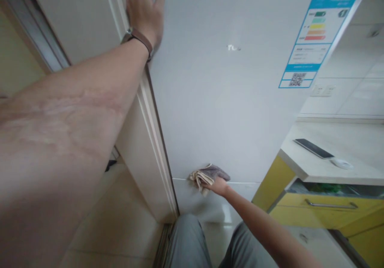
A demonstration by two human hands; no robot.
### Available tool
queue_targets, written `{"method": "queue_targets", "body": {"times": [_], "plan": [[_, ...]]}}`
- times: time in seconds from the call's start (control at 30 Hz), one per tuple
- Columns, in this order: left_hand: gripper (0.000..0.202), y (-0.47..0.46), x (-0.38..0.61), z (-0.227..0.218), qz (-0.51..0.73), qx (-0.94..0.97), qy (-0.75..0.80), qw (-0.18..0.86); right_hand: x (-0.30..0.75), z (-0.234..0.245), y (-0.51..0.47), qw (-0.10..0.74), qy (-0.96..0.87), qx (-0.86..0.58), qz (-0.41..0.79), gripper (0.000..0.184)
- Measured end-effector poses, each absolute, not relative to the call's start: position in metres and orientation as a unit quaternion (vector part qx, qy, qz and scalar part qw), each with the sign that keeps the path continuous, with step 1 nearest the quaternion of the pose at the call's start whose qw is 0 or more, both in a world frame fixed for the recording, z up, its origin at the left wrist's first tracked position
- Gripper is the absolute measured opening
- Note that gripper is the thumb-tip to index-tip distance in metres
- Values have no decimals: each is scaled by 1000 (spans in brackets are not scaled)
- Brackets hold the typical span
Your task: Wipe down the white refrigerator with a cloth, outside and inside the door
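Pressed into a bunched cloth (pixel 207 175), the right hand (pixel 218 186) has its grip closed on the fabric and holds it against the white fridge door (pixel 216 100), right at the seam where the upper door meets the lower panel. The cloth is greyish and beige, crumpled, with folds spilling out to the left of the fingers. The right forearm runs up to it from the lower right of the view, above the person's grey trousers (pixel 189 240).

Higher up, the left hand (pixel 145 8) lies flat with fingers spread and together holds nothing; its palm rests on the top left part of the fridge door, just beside the door's left edge. A brown watch strap (pixel 141 40) circles the wrist, and the bare left forearm fills much of the left side of the view.

Left of the fridge stands a white door frame (pixel 144 148), touching or nearly touching the fridge's side, with pale floor tiles (pixel 120 228) below it.

On the upper right of the fridge door is a blue energy label (pixel 318 32) with coloured bars and a QR code. To the right, a pale worktop (pixel 330 172) carries a dark phone (pixel 313 148) and, just beside it, a small white object (pixel 342 163) that is too blurred to identify. Below the worktop is a yellow drawer (pixel 330 208) with a metal handle, slightly open.
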State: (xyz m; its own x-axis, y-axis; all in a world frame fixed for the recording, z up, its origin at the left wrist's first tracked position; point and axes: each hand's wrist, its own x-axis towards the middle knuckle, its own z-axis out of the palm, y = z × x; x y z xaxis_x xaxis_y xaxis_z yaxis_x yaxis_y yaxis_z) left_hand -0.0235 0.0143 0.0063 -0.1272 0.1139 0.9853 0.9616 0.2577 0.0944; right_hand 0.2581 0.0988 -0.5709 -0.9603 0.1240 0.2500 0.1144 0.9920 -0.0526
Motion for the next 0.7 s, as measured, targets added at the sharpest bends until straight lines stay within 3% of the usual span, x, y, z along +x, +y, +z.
{"method": "queue_targets", "body": {"times": [0.13, 0.23, 0.43, 0.7], "plan": [[34, 12, -24, 6, -364, -394, -673, 509, 361, -569, 155, 123, -986, -111, 15, 53], [48, 9, -19, 4, -312, -366, -710, 514, 430, -574, 178, 202, -943, -265, -23, 50], [33, 16, -23, 6, -368, -384, -686, 497, 529, -595, 150, 421, -777, -446, 145, 56], [41, 18, -24, 11, -400, -416, -676, 458, 640, -651, 60, 444, -660, -524, 305, 46]]}}
